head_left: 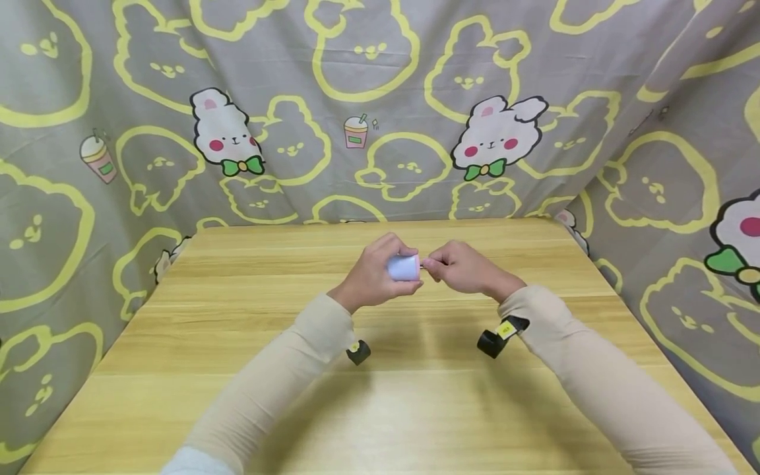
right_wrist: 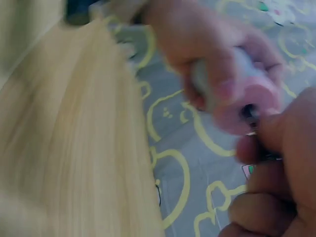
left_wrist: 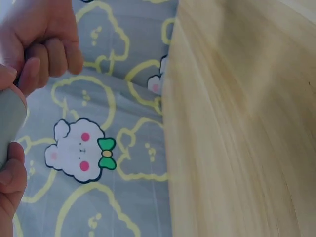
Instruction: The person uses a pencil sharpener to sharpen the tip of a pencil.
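Observation:
My left hand (head_left: 371, 274) grips a small pale blue cylinder (head_left: 404, 268) from the side, fingers above and thumb below. Its pink end (right_wrist: 229, 121) has a round dark hole and faces my right hand (head_left: 466, 267). Between thumb and curled fingers, the right hand pinches a thin dark stick (head_left: 422, 266), whose tip is right at the hole. Most of the stick is hidden in the fist, and I cannot tell its kind. Both hands are raised over the far half of the table. The left wrist view shows only part of the cylinder, at its left edge.
A wood-grain table (head_left: 415, 409) spreads beneath both arms. Behind it and along the sides hangs a grey curtain (head_left: 285, 72) with yellow cartoon outlines. Black wrist-worn devices hang under the left sleeve (head_left: 323, 330) and the right sleeve (head_left: 552, 323).

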### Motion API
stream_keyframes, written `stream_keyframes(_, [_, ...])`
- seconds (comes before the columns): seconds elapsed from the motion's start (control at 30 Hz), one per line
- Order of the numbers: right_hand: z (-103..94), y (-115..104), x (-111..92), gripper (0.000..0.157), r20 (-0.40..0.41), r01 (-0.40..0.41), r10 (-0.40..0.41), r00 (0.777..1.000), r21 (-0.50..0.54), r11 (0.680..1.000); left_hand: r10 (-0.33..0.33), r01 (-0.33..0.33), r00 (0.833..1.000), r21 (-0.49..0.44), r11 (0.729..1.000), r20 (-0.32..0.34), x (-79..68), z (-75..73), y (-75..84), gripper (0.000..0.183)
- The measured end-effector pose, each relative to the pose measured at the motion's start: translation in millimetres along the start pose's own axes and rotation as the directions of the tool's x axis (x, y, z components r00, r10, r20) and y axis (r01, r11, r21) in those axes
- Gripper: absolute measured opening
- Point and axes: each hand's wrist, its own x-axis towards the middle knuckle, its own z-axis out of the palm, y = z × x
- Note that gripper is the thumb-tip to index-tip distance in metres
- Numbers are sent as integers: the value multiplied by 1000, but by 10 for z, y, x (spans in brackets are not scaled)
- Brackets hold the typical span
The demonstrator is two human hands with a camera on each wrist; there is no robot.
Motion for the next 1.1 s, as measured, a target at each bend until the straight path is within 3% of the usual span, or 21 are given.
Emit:
stream_keyframes(0.1, [-70,-18,-1,37,68,-119,115,991,64,991,-19,19,1000,-7,1000,-1,-1,20,-23,37])
stream_keyframes(0.27, [-86,-4,-45,25,11,-86,85,996,105,991,-62,61,998,-29,998,-17,1,-5,-52,39])
stream_keyframes(0.37, [-96,17,-104,30,-42,-40,44,998,86,995,-76,75,997,-37,996,-24,11,-29,-52,39])
stream_keyframes(0.43, [-93,48,-142,34,-105,29,-28,994,2,1000,-86,85,996,-37,996,-30,18,-47,-48,40])
stream_keyframes(0.5, [-75,98,-174,36,-176,121,-141,974,-122,985,-99,98,995,-37,995,-32,23,-64,-42,40])
stream_keyframes(0.53, [-63,130,-187,36,-208,172,-215,954,-204,964,-109,108,994,-36,994,-30,24,-73,-35,40])
stream_keyframes(0.6, [-32,195,-196,37,-254,265,-370,893,-367,892,-131,130,991,-40,991,-17,26,-83,-20,40])
stream_keyframes(0.77, [40,309,-159,44,-258,389,-668,698,-647,656,-185,188,981,-68,980,55,42,-66,45,39])
stream_keyframes(0.87, [67,344,-112,36,-221,427,-761,610,-717,551,-202,211,975,-88,974,96,52,-52,82,37])
stream_keyframes(0.93, [76,361,-84,33,-192,448,-803,564,-746,492,-205,217,972,-100,971,115,55,-48,100,36])
stream_keyframes(1.1, [93,408,-40,33,-137,507,-883,448,-775,378,-239,264,957,-157,952,161,38,-51,101,35])
